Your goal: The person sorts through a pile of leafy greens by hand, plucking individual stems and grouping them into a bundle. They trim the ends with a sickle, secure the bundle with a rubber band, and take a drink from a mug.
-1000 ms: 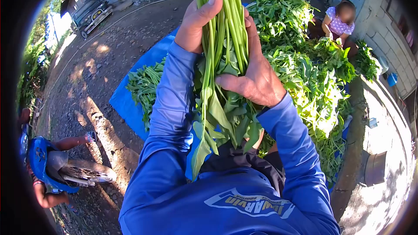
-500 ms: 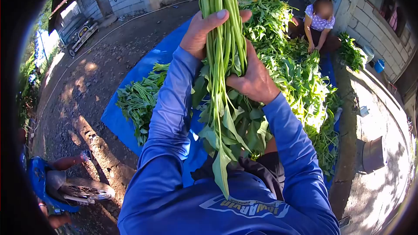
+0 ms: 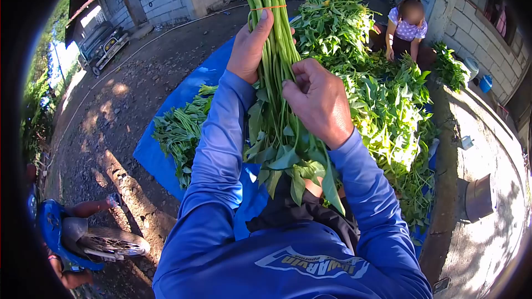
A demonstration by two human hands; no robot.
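Note:
My left hand (image 3: 252, 47) is wrapped round a bundle of long green stems (image 3: 271, 33), thumb in front, just below an orange band (image 3: 268, 7) that circles them. The leafy ends hang down toward my lap. On the bundle's right side, lower down, my right hand (image 3: 321, 99) is closed with its fingers curled against the stems and leaves; what it pinches is too small to make out. Beyond the bundle lies a large heap of leafy greens (image 3: 382, 116). A smaller pile of greens (image 3: 180, 127) rests on the blue tarp (image 3: 152, 147) at the left.
Another person (image 3: 407, 27) sits at the back right beside the heap, hands at the greens. A blue motorcycle (image 3: 52, 227) with someone's legs near it is at the lower left. A concrete ledge (image 3: 482, 149) runs along the right. A parked vehicle (image 3: 105, 47) stands at the back left.
My right hand has shifted from cupping the bundle's side to a curled grip at its front right. The bundle has tilted, its top moving slightly left. The other person's hands have moved apart.

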